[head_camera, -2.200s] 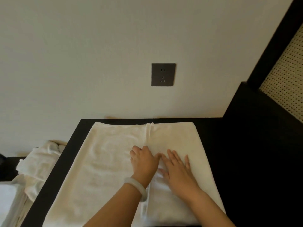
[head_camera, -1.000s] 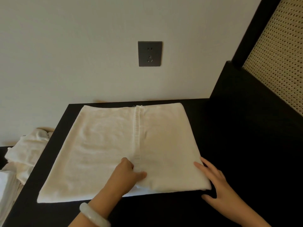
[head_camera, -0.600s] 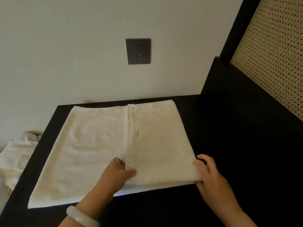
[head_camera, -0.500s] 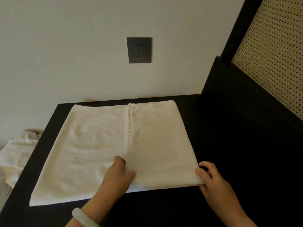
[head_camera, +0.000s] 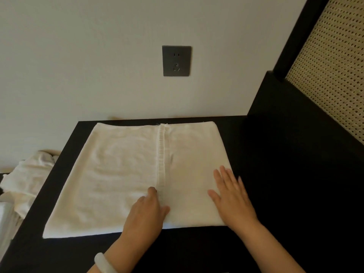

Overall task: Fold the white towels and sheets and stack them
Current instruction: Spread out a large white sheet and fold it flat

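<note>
Head camera, looking down over the person's forearms: a white sheet (head_camera: 126, 174) lies folded flat on the black bench (head_camera: 177, 249), spread under and ahead of both hands, with its far edge close to the wall. A stitched hem (head_camera: 162, 154) runs straight away from the left hand (head_camera: 146, 211) toward the wall and marks where the right portion of the cloth is laid over the left portion. The left hand sits on the sheet at the near end of that hem, knuckles up, with one fingertip just left of the stitching and the thumb lying on the cloth to its right; I cannot tell whether it is pinching the hem or only resting there. A pale bangle (head_camera: 104, 263) circles that wrist. The right hand (head_camera: 230, 196) lies palm down with its fingers straight and slightly spread, pressing the overlaid portion flat near the sheet's right edge. Well out to the left of the left hand, off the bench and lower down, is a crumpled heap of white cloth (head_camera: 29, 174). Straight ahead of the hands, up on the wall, is a dark grey socket (head_camera: 176, 61). Beyond the right hand rises a black frame holding a woven cane panel (head_camera: 334, 75).
</note>
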`<state>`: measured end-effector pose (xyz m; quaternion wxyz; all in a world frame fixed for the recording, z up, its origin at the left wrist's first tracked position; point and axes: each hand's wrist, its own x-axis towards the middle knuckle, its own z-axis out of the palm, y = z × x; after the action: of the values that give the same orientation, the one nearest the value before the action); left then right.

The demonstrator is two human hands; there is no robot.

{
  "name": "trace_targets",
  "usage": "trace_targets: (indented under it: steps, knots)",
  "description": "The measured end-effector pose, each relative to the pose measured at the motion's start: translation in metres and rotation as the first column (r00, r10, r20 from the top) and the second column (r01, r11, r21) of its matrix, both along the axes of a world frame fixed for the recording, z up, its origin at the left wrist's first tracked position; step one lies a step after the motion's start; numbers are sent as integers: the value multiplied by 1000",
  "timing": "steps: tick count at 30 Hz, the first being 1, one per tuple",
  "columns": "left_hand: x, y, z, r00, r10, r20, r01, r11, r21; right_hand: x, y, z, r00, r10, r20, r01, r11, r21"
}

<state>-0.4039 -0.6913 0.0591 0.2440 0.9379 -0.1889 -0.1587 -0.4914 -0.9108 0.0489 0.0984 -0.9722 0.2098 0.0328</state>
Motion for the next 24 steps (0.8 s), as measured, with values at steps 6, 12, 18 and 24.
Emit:
trace_targets:
  steps: [6, 12, 18, 24]
  knots:
    - [0, 6, -8, 999, -51, 7, 51, 997, -55, 24, 8, -3, 996, -82, 20, 83, 988, -128]
    - [6, 16, -9, 977, -206, -52, 209, 976, 65, 97, 78, -9, 971, 236, 47, -237, 972, 3]
    - [64, 76, -5, 958, 132, 254, -162, 982, 100, 135, 90, -15, 967, 245, 76, -247, 969, 17]
    - [124, 124, -12, 950, 251, 189, -303, 887, 348, 138, 93, -25, 965, 262, -3, -262, 965, -17]
